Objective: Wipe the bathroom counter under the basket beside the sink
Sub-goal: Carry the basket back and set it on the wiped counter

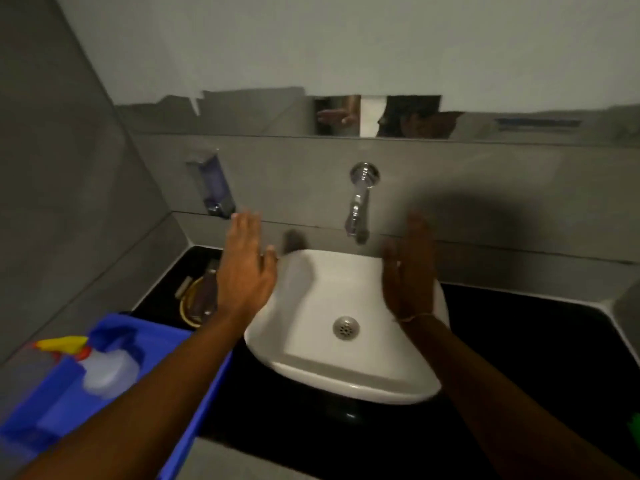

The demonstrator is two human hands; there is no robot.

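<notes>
Nearest to us, at the lower left, sits a blue basket on the black counter, just left of the white sink; inside it lies a clear spray bottle with a yellow and red trigger head. Our left forearm stretches over the basket's right edge, and our right forearm comes in from the lower right across the dark counter. Between the arms the sink shows its metal drain — the basin tilts a little in this wide view. Behind the basket, against the wall corner, some small items lie on the counter, one with a yellow curved rim; we cannot tell what they are. Further on, our left hand is flat, fingers spread and holding nothing, above the sink's left rear corner. Our right hand is likewise flat and empty, fingers extended, over the sink's right rim — a thin band circles its wrist. Beyond the hands, a chrome tap juts from the grey tiled wall above the basin, and a soap dispenser is mounted to its left. Farthest off, a mirror strip reflects part of a hand.
</notes>
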